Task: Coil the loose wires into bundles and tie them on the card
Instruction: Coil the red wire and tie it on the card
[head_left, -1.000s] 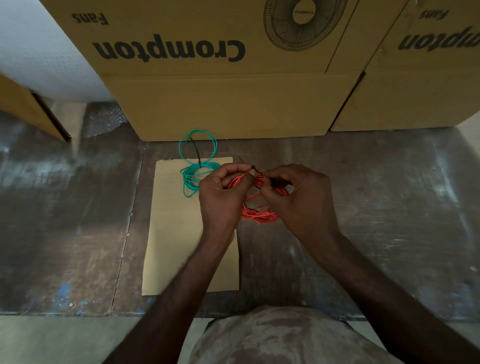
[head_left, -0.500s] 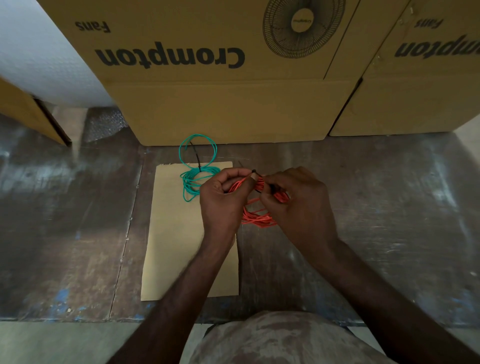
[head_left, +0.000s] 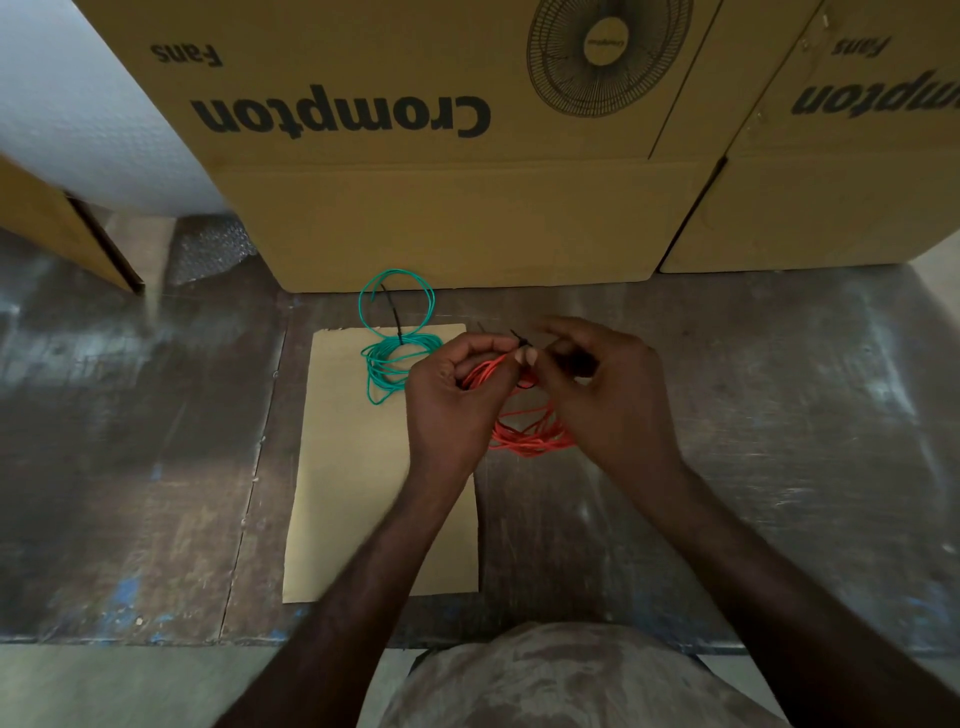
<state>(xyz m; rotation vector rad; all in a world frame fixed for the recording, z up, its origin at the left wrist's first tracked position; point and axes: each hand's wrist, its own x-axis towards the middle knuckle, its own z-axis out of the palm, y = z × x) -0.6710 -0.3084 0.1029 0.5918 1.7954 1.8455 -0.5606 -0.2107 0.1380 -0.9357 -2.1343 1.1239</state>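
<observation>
dark worn floor (head_left: 156, 467), crompton boxes (head_left: 441, 156) at far edge. left hand (head_left: 447, 400) curled, thumb and fingers pinching red coil (head_left: 530, 436) and black tie (head_left: 519, 340) at card's (head_left: 374, 519) right edge. right hand (head_left: 608, 395) blurred beside it, fingers bent, grip: cannot tell. green coil (head_left: 395, 358) tied, on card's far end.

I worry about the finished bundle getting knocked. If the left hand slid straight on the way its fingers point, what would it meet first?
Its fingers curl toward the right hand, so the left hand would probably meet that first, not the green bundle; depth is unclear.
</observation>
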